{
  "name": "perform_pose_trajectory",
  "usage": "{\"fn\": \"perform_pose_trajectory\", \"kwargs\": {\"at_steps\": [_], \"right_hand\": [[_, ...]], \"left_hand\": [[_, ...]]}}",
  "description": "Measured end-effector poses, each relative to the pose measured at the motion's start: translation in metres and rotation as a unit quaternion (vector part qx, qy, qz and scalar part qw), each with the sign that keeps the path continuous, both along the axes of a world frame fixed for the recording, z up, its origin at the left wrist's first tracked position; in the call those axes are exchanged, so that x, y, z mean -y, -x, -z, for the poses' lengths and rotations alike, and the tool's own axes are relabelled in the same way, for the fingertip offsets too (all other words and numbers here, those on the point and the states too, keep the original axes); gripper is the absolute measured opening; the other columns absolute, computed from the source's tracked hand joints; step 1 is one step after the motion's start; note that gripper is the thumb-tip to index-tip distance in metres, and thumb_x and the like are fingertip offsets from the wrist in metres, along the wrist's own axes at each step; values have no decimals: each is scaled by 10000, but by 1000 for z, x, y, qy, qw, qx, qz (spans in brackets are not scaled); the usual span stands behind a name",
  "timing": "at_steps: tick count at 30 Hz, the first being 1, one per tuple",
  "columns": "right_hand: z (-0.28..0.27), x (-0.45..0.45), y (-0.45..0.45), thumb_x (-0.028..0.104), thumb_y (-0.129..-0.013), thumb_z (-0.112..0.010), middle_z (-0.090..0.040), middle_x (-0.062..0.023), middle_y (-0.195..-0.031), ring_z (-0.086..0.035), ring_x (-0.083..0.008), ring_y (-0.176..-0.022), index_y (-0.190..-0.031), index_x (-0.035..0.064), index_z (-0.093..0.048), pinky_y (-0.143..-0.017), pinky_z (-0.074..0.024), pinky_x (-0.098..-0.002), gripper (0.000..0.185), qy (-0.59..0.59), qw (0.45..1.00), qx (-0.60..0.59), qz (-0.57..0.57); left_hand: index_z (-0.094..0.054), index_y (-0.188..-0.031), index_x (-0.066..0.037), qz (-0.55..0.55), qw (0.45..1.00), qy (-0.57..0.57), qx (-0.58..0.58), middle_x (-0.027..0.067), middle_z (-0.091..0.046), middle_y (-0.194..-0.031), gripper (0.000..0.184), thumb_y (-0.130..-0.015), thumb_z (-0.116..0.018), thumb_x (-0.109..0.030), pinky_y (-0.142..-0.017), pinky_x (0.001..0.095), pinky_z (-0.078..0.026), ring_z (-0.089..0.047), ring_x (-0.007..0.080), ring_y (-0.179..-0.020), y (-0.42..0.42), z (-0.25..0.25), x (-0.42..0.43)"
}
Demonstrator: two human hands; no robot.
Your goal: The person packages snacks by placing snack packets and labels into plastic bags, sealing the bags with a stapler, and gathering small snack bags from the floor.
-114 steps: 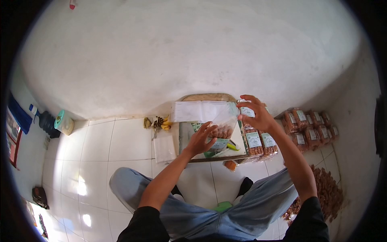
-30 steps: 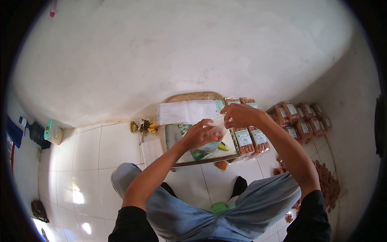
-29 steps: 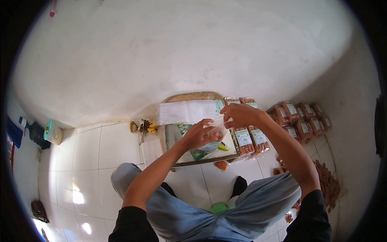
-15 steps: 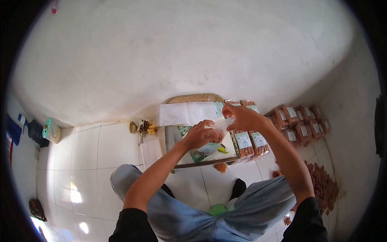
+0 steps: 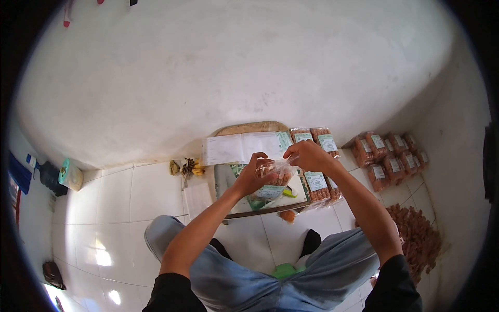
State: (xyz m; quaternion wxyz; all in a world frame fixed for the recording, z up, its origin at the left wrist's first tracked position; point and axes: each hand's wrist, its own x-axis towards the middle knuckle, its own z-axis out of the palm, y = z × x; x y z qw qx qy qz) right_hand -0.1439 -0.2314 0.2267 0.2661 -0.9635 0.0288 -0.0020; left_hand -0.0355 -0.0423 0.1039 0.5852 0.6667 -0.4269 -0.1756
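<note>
Beside a pale, scuffed wall, a white tub with a teal lid (image 5: 70,176) sits on glossy tiles, well apart from the handwork. A bunch of yellow and browned bananas (image 5: 196,169) lies nearer the low table with a dark front edge (image 5: 267,210), where white, flat sheets (image 5: 240,147) are spread along the far side.

Toward the middle, the left hand (image 5: 252,178) curves around a clear plastic bag of brown pieces (image 5: 278,176), gripping its side, with a pale green label facing the person. A light, broad hold seems best, since hard pressure could crush the pieces or crease the label. The bag is over the front part of the table; whether its base bears on the surface is unclear. Near it lies a yellow-green tool (image 5: 289,193), which a swinging bag might catch.

Just to the right, the right hand (image 5: 305,154) closes its fingertips on the bag's gathered upper end. Even tension there, with the body steady and the film drawn in close above the contents, would likely limit slack and trapped air. Clear, labelled packs of brown pieces (image 5: 316,181) stand close by, so the right wrist needs clearance.
</note>
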Motion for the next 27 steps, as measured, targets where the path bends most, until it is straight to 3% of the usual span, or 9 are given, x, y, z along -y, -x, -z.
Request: {"fn": "perform_pose_trajectory", "kwargs": {"at_steps": [2, 5, 8, 11, 12, 15, 18, 21, 27], "right_hand": [[1, 0, 0, 63, -748, -657, -698, -174, -870, -678, -292, -870, -986, 14, -695, -806, -521, -367, 246, -8, 1000, 11, -6], [-4, 0, 3, 46, -763, -738, -721, -123, -944, -684, -185, -887, -1125, 40, -659, -794, -527, -317, 370, -26, 999, -21, 28], [12, 16, 16, 72, -773, -768, -673, -59, -1115, -623, -149, -1003, -1319, 51, -517, -801, -523, -328, 601, -207, 972, 82, 72], [74, 37, 20, 91, -748, -807, -624, -67, -1203, -572, -159, -1114, -1344, 73, -503, -827, -519, -330, 669, -294, 951, 64, 76], [89, 37, 19, 279, -687, -867, -634, -152, -1185, -610, -250, -1089, -1297, 33, -553, -899, -500, -358, 729, -183, 980, 59, 58], [108, 16, 20, 178, -781, -798, -627, -96, -1221, -582, -168, -1107, -1223, 9, -619, -906, -502, -314, 506, -422, 905, 11, 58], [107, 3, 18, 106, -823, -749, -668, -71, -1125, -593, -134, -1054, -1208, -7, -628, -896, -506, -291, 419, -412, 904, 37, 110], [122, -8, 13, 114, -841, -734, -704, -63, -1005, -624, -119, -947, -1169, -13, -653, -856, -511, -278, 361, -489, 855, 150, 83], [125, 7, 8, 145, -876, -703, -719, -52, -920, -623, -94, -829, -1061, -10, -702, -770, -497, -241, 241, -470, 861, 168, 92]], "left_hand": [[-601, -1194, -31, 7, 1000, -20, -10, 111, -651, -1136, 486, -830, -739, -323, -870, 311, -486, -619, 210, -990, -6, 6, 2], [-628, -1170, -25, 10, 997, -41, -62, 104, -672, -1082, 476, -820, -758, -320, -819, 280, -500, -624, 142, -905, -4, 3, -1], [-662, -1133, -25, 7, 993, -24, -113, 93, -683, -1047, 414, -825, -763, -281, -784, 260, -508, -622, 106, -855, -9, 13, 2], [-679, -1106, -14, 5, 991, -6, -136, 73, -690, -1029, 355, -842, -749, -241, -759, 248, -515, -629, 94, -847, -7, 9, 1], [-681, -1100, -4, 7, 989, -8, -146, 60, -694, -1017, 338, -852, -738, -226, -748, 241, -519, -633, 92, -858, -6, 6, 0], [-706, -1039, 4, -1, 994, 9, -108, 65, -679, -1056, 285, -849, -741, -206, -745, 244, -529, -634, 103, -864, -8, 9, 2], [-716, -995, 13, 2, 979, 53, -199, 65, -656, -1104, 244, -861, -727, -190, -746, 244, -534, -634, 112, -862, -8, 15, 4], [-712, -993, 22, -12, 984, 61, -169, 63, -634, -1142, 226, -864, -721, -164, -735, 244, -535, -632, 115, -864, -10, 22, 6], [-711, -992, 13, -23, 980, 68, -186, 56, -669, -1038, 192, -861, -720, -128, -730, 231, -529, -629, 104, -867, -7, 23, 7]]}}
